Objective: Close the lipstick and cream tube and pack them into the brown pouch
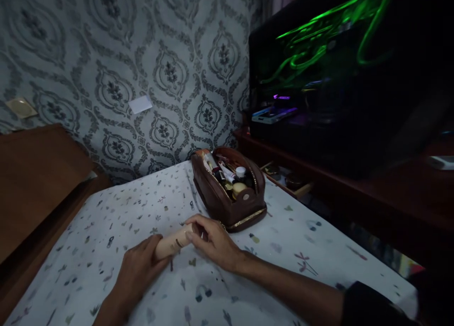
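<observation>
A beige cosmetic tube (pixel 172 243) with small dark lettering lies slantwise between my hands, above the patterned white cover. My left hand (pixel 140 264) is closed around its lower left end. At the upper right end, the fingers and thumb of my right hand (pixel 216 241) grip the darker cap (pixel 193 228), which they partly hide. Just beyond my right hand stands a brown makeup bag (pixel 227 212), unzipped at the top. Inside it are several cosmetics, among them a round yellowish container (pixel 239 189) and a white-capped jar (pixel 240 171).
The patterned cover (pixel 142 207) spreads over the surface under my hands. At right, a pulled-out drawer (pixel 301 190) sits below a dark red desk (pixel 244 136) bearing a glass-sided computer case (pixel 319 80) with green lights. Brown wooden furniture (pixel 39 174) borders the left side.
</observation>
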Demonstrator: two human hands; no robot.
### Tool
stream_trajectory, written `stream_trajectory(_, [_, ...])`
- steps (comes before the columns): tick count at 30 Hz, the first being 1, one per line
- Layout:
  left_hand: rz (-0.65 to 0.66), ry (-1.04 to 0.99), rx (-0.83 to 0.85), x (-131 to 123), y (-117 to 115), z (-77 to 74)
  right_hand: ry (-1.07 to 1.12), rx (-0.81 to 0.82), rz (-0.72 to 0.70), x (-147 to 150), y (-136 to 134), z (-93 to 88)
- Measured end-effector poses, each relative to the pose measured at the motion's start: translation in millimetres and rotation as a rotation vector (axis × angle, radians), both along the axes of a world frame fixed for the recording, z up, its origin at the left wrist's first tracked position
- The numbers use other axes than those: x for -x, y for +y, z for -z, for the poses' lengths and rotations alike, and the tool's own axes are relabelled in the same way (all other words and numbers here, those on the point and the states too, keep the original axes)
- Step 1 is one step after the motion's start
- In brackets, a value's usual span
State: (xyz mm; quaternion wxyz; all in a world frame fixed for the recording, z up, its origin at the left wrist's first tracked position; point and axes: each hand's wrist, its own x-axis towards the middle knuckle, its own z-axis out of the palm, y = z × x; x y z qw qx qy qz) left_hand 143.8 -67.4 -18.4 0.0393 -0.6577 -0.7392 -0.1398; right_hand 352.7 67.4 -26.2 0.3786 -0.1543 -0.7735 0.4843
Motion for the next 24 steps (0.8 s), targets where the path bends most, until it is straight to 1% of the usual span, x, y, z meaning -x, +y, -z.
stream_trajectory(1, [-0.009, -0.078, 0.036, -1.7, 0.1, -2.8, 0.023, 0.021, 0.016, -0.3, 2.0, -0.6])
stream_trajectory(3, [-0.016, -0.233, 0.096, -8.9, 1.2, -7.7, 0.084, 0.114, 0.028, 0.0, 5.5, -2.1])
stream_trajectory(5, [-0.019, -0.379, 0.104, -20.1, 3.6, -12.3, 0.171, 0.231, 0.008, 1.1, 8.2, -4.0])
stream_trajectory(7, [-0.006, -0.521, 0.08, -34.6, 7.4, -17.9, 0.25, 0.296, -0.025, 2.1, 9.4, -6.4])
stream_trajectory(9, [0.009, -0.662, 0.041, -51.1, 12.9, -25.3, 0.268, 0.273, -0.033, 1.6, 8.8, -9.2])
stream_trajectory(12, [0.014, -0.875, -0.021, -75.7, 25.6, -37.6, 0.209, 0.158, 0.012, -3.6, 5.8, -15.5])
stream_trajectory(14, [0.029, -1.025, -0.039, -88.7, 36.7, -44.2, 0.19, 0.095, 0.059, -9.4, 4.1, -22.5])
stream_trajectory(16, [0.062, -1.139, -0.032, -97.6, 48.5, -49.6, 0.193, 0.079, 0.094, -16.1, 3.5, -32.0])
stream_trajectory(18, [0.098, -1.171, -0.037, -102.8, 59.8, -55.1, 0.206, 0.072, 0.128, -23.3, 4.5, -43.3])
stream_trajectory(21, [0.158, -1.081, -0.084, -107.7, 75.7, -65.6, 0.181, 0.056, 0.166, -35.3, 9.8, -60.7])
stream_trajectory(24, [0.226, -1.004, -0.088, -113.6, 93.7, -77.4, 0.076, 0.051, 0.154, -48.7, 22.9, -76.0])
